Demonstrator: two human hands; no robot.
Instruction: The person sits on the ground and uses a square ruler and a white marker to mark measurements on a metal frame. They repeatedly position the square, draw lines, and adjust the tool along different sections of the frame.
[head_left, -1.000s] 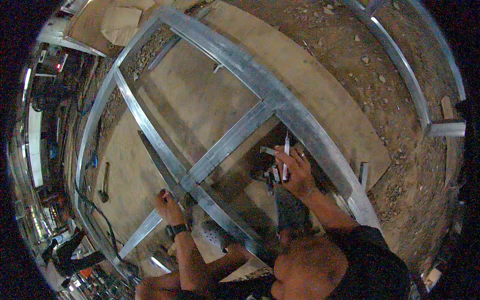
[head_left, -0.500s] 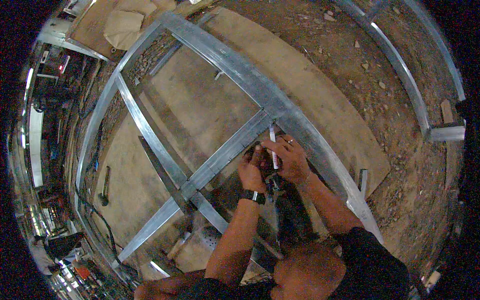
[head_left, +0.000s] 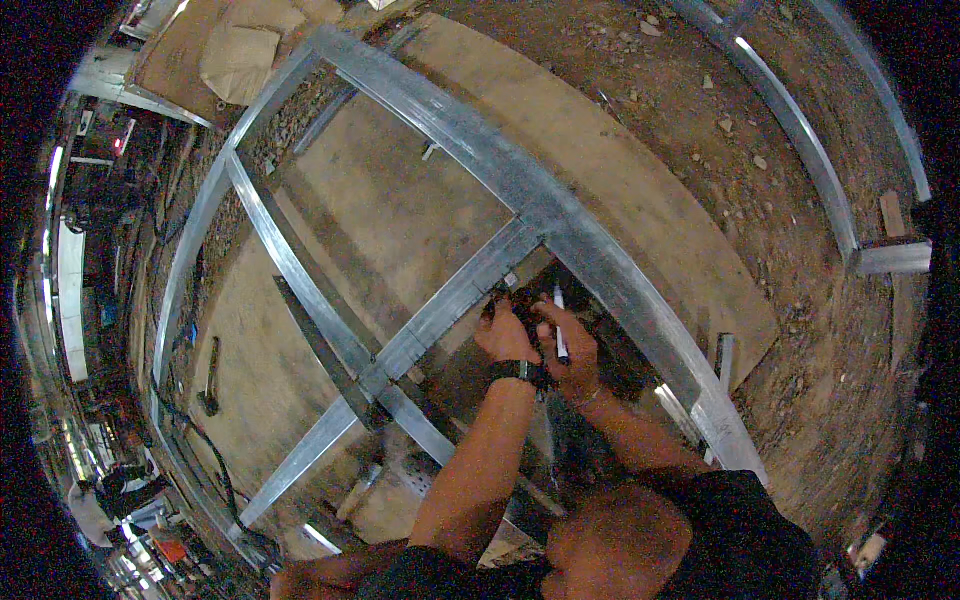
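Along the left side of the metal frame (head_left: pixel 450 130), a hammer-like tool (head_left: pixel 208 380) lies on the plywood sheet (head_left: pixel 370 200) inside the frame's left edge. Farther right, a narrow bar (head_left: pixel 295 250) meets a crossbar (head_left: pixel 455 295), and a slanting bar (head_left: pixel 300 458) leaves that crossing toward the frame's lower left corner.

The left hand (head_left: pixel 503 333), with a black watch (head_left: pixel 515 371) at its wrist, is at the crossbar's lower edge. Its fingers are bent together, and a small pale piece (head_left: pixel 510 281) shows just beside their tips; whether they grip it cannot be told. 1 second ago this hand was well apart, near the crossing; now it is close beside the right hand (head_left: pixel 570 350), so the work has gathered from 2 places into 1, with both hands available there.

The right hand's fingers are closed on a white marker (head_left: pixel 561 325), which stands nearly upright in the opening between the crossbar and the frame's right beam (head_left: pixel 640 290). Half a second ago its upper end was nearer the joint of those 2 bars; it has since dropped back, leaving the left fingers nearer the crossbar.

Beyond the right beam, a short metal offcut (head_left: pixel 725 360) stands near the sheet's right corner.
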